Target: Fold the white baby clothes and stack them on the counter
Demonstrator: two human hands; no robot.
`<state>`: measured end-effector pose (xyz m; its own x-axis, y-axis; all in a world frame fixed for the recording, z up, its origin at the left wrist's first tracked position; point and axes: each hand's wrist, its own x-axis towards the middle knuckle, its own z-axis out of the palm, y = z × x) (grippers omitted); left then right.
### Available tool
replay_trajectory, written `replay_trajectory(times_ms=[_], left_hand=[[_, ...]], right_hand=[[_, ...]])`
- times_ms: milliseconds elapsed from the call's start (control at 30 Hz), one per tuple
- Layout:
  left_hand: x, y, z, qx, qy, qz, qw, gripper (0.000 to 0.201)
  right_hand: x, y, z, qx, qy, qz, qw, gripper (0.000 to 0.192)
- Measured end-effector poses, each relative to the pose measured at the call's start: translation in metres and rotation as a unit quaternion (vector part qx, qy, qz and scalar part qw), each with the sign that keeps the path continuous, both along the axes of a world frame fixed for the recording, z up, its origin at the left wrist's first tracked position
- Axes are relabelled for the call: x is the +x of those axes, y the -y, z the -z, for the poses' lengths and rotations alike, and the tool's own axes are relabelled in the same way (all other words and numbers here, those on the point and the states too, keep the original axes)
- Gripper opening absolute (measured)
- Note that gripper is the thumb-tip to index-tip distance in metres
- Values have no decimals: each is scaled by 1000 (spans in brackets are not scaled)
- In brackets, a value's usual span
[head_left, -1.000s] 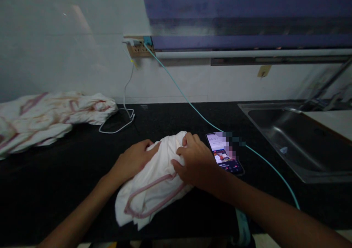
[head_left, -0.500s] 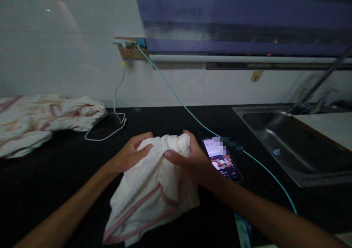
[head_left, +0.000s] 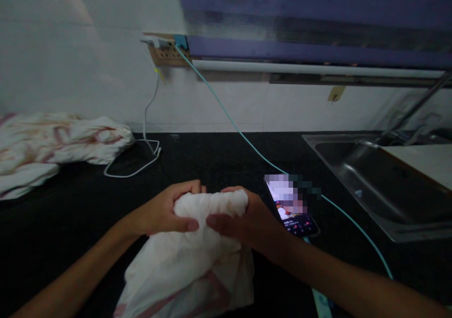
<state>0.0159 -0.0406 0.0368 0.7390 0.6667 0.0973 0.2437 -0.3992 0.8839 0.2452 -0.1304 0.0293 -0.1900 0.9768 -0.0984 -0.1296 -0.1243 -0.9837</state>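
Observation:
A white cloth (head_left: 176, 266) with pinkish-red stripes hangs from both my hands, over the front of the dark counter. Its upper edge is bunched into a thick roll. My left hand (head_left: 167, 210) is closed on the left end of that roll, thumb across the near side and fingers behind. On the right end, my right hand (head_left: 250, 221) grips in the same way, its thumb pointing at the left thumb. Most of the fingers are hidden behind the fabric.
A lit phone (head_left: 293, 210) lies right of my hands, beside a teal cable (head_left: 243, 137) running from the wall socket (head_left: 171, 53). A crumpled, stained cloth (head_left: 70, 139) and a white cable (head_left: 132, 174) lie left. The steel sink (head_left: 356, 181) is at right.
Both hands have come down and nearer with the cloth. Its top, loosely gathered before, is now a smoother roll, and my thumbs lie flatter across it. The view has shifted slightly.

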Motion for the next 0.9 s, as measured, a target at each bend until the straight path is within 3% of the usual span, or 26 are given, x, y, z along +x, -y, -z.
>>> replay_trajectory(times_ms=[100,300,367,467,533,667,800,867,900], left_hand=[[-8,-9,5,-17,-5,-9,1000,48],[-18,-32,21,-30,-34,-13,999,49],[-16,-32,19,37,-50,-53,997,42],[-11,-16,1,224,-70,-114,965,33],[-6,4,-17,323,-78,-77,940,26],[9,49,-43,403,-156,69,899,30],[24,72,-36,453,-260,97,847,22],[25,76,-29,452,-264,123,843,15],[24,77,-26,434,-253,134,854,13]], right_hand=[[2,-1,6,-9,21,-29,999,57],[1,-3,13,39,65,-28,997,61],[0,-4,17,34,58,-6,998,55],[-3,-7,24,37,60,29,997,45],[-4,-8,27,43,66,44,996,44],[-4,-8,30,66,68,67,993,45],[-3,-9,31,86,70,76,991,47],[-2,-9,29,85,84,74,990,46],[-2,-9,29,81,89,73,990,46]])
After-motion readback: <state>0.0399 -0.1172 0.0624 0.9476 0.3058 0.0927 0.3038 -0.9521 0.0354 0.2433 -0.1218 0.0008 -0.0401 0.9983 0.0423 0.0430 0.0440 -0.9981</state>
